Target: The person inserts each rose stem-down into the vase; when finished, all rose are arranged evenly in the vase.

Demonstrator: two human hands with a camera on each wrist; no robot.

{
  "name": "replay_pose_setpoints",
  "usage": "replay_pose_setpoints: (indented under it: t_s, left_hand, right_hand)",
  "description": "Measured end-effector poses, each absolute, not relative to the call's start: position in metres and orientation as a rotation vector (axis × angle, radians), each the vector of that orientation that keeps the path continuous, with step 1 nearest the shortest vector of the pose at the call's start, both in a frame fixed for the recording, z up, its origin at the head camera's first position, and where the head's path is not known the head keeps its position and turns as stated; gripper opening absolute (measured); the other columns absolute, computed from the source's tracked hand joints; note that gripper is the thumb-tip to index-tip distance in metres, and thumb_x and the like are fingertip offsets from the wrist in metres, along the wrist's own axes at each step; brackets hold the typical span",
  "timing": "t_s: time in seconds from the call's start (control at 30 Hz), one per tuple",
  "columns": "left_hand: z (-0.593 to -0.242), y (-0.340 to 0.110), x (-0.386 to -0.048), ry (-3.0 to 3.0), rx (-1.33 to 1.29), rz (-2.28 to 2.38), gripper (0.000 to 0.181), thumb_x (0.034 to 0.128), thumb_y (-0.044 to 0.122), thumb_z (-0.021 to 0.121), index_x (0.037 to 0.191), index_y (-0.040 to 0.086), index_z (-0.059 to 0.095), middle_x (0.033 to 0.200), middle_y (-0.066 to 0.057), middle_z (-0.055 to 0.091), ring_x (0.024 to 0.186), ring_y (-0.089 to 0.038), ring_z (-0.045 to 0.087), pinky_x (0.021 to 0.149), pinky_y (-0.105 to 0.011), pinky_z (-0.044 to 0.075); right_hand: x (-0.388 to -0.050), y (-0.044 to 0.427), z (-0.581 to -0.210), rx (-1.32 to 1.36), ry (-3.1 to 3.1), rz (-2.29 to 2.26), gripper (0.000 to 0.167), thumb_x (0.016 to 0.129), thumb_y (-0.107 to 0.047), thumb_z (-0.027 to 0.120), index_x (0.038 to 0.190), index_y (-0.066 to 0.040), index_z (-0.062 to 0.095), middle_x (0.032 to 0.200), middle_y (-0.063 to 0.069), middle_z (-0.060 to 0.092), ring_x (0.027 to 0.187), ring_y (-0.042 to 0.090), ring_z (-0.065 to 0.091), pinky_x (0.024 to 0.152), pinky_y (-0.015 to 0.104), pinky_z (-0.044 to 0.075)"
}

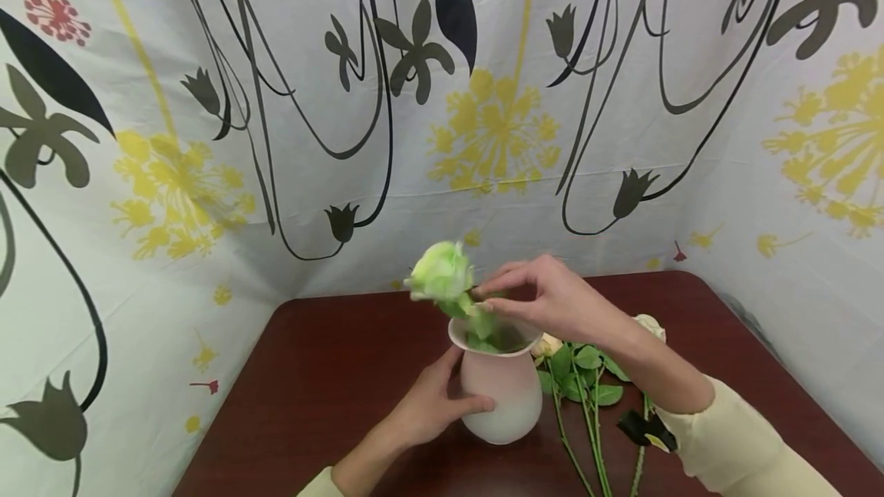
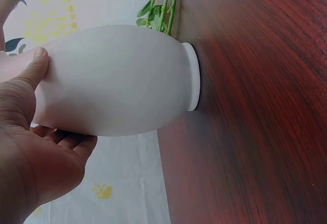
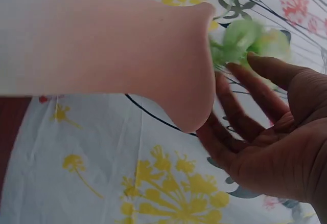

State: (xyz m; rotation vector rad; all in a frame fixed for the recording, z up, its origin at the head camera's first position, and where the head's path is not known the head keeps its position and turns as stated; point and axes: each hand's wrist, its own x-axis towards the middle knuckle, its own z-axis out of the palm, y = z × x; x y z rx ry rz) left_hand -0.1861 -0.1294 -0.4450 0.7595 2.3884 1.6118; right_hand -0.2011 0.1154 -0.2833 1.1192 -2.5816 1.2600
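A pale pinkish-white vase [image 1: 503,397] [image 2: 117,81] [image 3: 102,45] stands upright on the table. My left hand [image 1: 431,405] [image 2: 36,137] grips its side, thumb on the near surface and fingers around the far left. One pale green rose [image 1: 442,273] [image 3: 273,44], slightly blurred, leans left out of the vase mouth, its lower leaves inside the rim. Just above the rim, my right hand [image 1: 552,297] [image 3: 276,127] pinches the rose below its bloom with thumb and index finger; the other fingers are spread beside the rim in the right wrist view.
Right of the vase, several cut flowers with leafy green stems [image 1: 594,405] [image 2: 166,9] lie on the dark red table [image 1: 331,374], a white bloom [image 1: 651,326] among them. Beside the right sleeve is a small black object [image 1: 645,432]. Behind hangs a patterned white cloth [image 1: 414,167].
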Motion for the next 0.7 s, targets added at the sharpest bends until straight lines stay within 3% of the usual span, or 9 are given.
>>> replay_pose_setpoints:
  t_s: [0.33, 0.53, 0.7]
  left_hand:
    - [-0.444, -0.129, -0.188, 2.356, 0.768, 1.632, 0.09, 0.0958, 0.039, 0.082, 0.167, 0.036, 0.027, 0.161, 0.008, 0.046, 0.141, -0.015, 0.051, 0.113, -0.046, 0.046]
    - [-0.445, -0.129, -0.187, 2.39, 0.781, 1.628, 0.091, 0.0943, 0.037, 0.084, 0.167, 0.032, 0.03, 0.159, 0.006, 0.049, 0.139, -0.016, 0.053, 0.112, -0.039, 0.046]
    - [-0.446, -0.129, -0.187, 2.395, 0.772, 1.628, 0.091, 0.0938, 0.037, 0.085, 0.167, 0.03, 0.031, 0.157, 0.004, 0.051, 0.138, -0.017, 0.055, 0.112, -0.038, 0.047]
  right_hand:
    - [-0.198, 0.119, -0.293, 0.988, -2.577, 1.092, 0.018, 0.099, -0.019, 0.079, 0.117, -0.018, 0.083, 0.118, -0.004, 0.075, 0.119, 0.024, 0.068, 0.089, 0.045, 0.058]
    - [-0.199, 0.133, -0.296, 0.879, -2.567, 1.134, 0.025, 0.098, -0.022, 0.08, 0.123, -0.019, 0.081, 0.123, -0.004, 0.075, 0.128, 0.027, 0.064, 0.101, 0.057, 0.053]
    - [-0.2, 0.148, -0.3, 0.795, -2.597, 1.153, 0.031, 0.1, -0.025, 0.078, 0.132, -0.021, 0.076, 0.134, 0.002, 0.072, 0.133, 0.031, 0.061, 0.098, 0.057, 0.053]
